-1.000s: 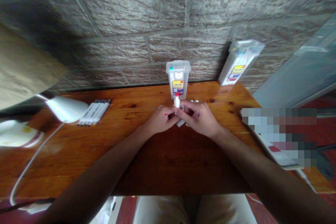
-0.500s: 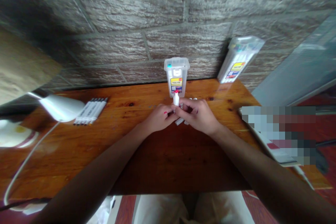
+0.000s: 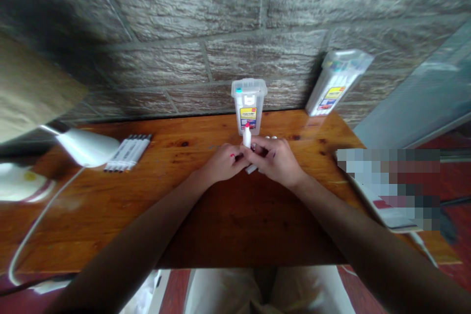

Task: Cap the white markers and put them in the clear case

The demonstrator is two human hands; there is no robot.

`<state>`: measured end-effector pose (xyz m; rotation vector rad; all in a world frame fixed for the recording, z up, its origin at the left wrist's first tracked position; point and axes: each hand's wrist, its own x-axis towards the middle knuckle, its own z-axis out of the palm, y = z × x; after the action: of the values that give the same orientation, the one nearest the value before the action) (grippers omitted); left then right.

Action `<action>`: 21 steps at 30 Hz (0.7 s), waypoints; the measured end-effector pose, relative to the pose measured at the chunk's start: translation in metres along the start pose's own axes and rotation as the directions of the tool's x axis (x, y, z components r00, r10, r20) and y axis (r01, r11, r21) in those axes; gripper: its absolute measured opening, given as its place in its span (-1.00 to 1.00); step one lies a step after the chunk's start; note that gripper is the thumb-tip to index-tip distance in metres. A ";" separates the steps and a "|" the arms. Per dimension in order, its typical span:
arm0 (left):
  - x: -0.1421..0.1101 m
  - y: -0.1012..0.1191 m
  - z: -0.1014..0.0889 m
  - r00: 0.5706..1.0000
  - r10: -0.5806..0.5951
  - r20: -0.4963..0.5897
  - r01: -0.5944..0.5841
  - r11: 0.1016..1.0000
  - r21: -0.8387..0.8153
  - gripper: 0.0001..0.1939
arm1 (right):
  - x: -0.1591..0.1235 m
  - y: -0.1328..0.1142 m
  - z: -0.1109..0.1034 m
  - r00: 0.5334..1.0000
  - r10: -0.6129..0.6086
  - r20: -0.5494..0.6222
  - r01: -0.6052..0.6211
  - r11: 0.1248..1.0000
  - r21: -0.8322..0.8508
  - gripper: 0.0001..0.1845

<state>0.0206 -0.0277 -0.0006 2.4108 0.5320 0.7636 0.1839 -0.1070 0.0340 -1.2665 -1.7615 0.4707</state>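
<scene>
A red-ended white marker (image 3: pixel 247 138) points upward, its lower end pinched by the left hand (image 3: pixel 225 162) and right hand (image 3: pixel 279 159) together. From it, a clear case (image 3: pixel 257 103) stands at twelve o'clock, a second case (image 3: pixel 334 86) at two, lined-up markers (image 3: pixel 128 152) at nine.

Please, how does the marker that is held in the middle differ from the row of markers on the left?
The held marker points upward; the row of markers lies flat on the table. The held marker shows a red tip; the row of markers has mostly dark ends. Both have white bodies.
</scene>
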 end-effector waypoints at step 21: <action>-0.002 -0.003 0.001 0.999 -0.031 0.010 0.031 1.000 0.006 -0.73 | -0.002 0.006 -0.003 0.999 -0.049 0.022 0.050 0.998 -0.028 -0.67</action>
<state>0.0195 -0.0268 -0.0035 2.4051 0.5663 0.7371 0.1901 -0.1072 0.0305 -1.2390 -1.8192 0.4335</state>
